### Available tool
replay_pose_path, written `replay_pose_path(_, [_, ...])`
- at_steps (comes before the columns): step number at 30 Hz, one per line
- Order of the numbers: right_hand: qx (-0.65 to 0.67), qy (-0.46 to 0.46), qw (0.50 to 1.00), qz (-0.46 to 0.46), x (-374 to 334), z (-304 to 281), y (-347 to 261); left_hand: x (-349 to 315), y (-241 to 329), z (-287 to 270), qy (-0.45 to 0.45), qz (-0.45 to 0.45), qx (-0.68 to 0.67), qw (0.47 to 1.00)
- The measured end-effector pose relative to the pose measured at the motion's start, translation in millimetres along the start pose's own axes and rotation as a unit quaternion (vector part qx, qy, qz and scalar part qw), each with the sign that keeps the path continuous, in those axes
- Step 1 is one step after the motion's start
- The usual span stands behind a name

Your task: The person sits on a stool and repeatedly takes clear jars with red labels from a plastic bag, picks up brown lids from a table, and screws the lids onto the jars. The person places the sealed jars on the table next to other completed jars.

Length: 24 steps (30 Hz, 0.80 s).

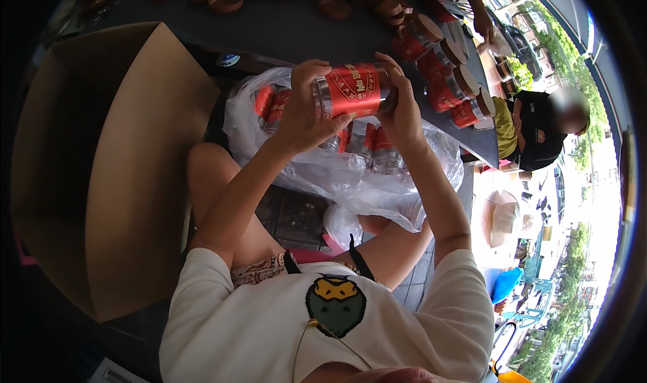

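Note:
Between both my hands is a clear jar (355,90) with a red label, tilted onto its side above an opened plastic bag. My left hand (303,106) is wrapped round one end, thumb along the label's lower edge. At the other end, my right hand (402,103) grips the jar with its fingers over the top. Below, the clear plastic bag (296,170) holds several more red-labelled jars (385,152), partly hidden by my hands and the film.
An open cardboard box (128,160) stands at my left. On the dark table (303,29) are several brown lids (226,1) at the far edge and a row of lidded red-labelled jars (450,90) at the right. Another person (542,130) sits beyond; a co-worker's hand (482,24) reaches in.

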State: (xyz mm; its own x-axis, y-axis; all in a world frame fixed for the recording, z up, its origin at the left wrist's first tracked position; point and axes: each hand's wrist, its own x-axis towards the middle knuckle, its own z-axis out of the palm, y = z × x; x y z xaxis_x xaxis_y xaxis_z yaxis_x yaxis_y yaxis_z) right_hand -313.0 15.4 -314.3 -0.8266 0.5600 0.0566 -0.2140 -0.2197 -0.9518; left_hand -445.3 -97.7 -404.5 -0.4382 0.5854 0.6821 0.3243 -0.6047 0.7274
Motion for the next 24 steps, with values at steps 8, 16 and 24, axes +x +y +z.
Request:
replay_pose_path(8, [-0.538,-0.055,0.745,-0.392,-1,-1,-9,-7,20,1,0.036,-0.321,-0.377,0.868])
replay_pose_path(16, [-0.153,0.052,0.984,0.074,14,-48,-23,-2,8,-5,-0.093,0.129,0.29,0.944])
replay_pose_path(24, [-0.801,0.223,0.521,-0.194,65,-111,-58,2,-9,-22,-0.05,0.0,0.348,0.936])
